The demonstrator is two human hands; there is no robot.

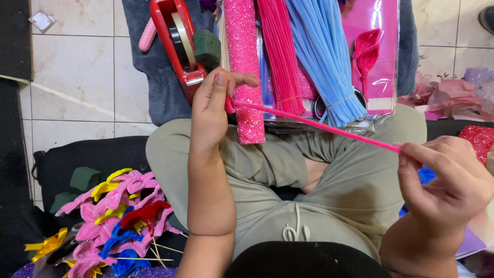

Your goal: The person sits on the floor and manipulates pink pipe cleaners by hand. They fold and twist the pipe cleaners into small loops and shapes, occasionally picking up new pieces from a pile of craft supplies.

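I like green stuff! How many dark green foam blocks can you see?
3. One block sits beside the red tape dispenser; two more lie by the pipe-cleaner flowers. Others may be hidden.

Red tape dispenser (pixel 177 46) beside green foam block (pixel 207 47). Glitter roll (pixel 244 72), pink stems (pixel 282 56), blue stems (pixel 324 56) bundled side by side. Finished bows (pixel 116 216) heaped lower left.

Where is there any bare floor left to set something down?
The tiled floor at upper left, between the red tape dispenser and the black mat, is bare. It is crowded around the pile of bows and the pipe cleaner bundles.
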